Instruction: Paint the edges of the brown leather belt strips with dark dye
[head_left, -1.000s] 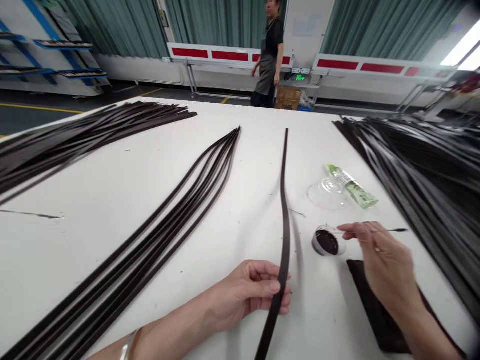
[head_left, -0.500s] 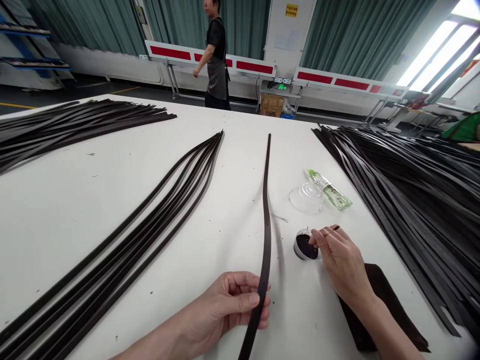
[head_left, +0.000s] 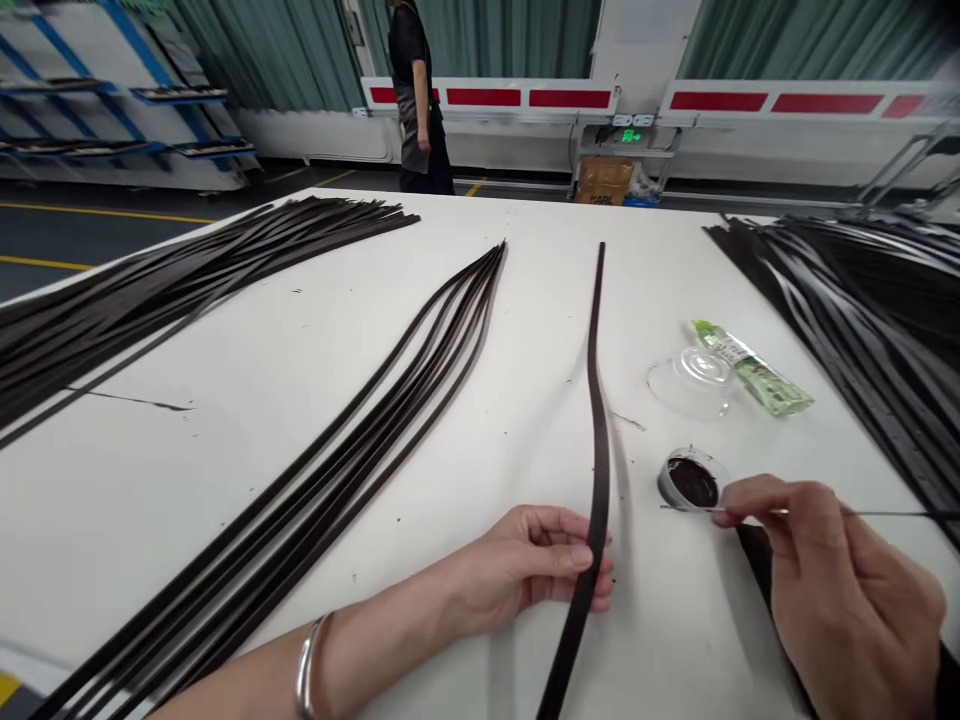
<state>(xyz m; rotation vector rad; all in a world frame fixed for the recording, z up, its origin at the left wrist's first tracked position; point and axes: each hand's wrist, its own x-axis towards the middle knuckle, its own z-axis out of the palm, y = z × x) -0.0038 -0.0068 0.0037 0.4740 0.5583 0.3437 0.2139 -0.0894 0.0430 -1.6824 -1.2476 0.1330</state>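
Observation:
My left hand (head_left: 551, 560) is closed on a long dark leather strap (head_left: 600, 450), pinched between thumb and fingers. The strap rises away from me, its far end toward the back of the white table. My right hand (head_left: 840, 570) is closed on a thin, needle-like rod (head_left: 885, 514), held level, its tip pointing left. Just behind that tip stands a small clear cup (head_left: 690, 480) of dark, thick liquid. Below my right hand lies a dark flat piece (head_left: 757, 560), mostly hidden by it. A bundle of similar straps (head_left: 360, 440) lies left of my left hand.
More strap piles lie at the far left (head_left: 225, 255) and right (head_left: 862, 300). A clear lid (head_left: 694, 380) and a green-labelled packet (head_left: 765, 375) rest behind the cup. Beyond the white table (head_left: 465, 500), a person (head_left: 418, 100) stands near a long bench (head_left: 487, 95).
My right hand has moved right and away from the cup, bringing the thin rod out of it. My left hand keeps its grip on the strap. The view has shifted leftward.

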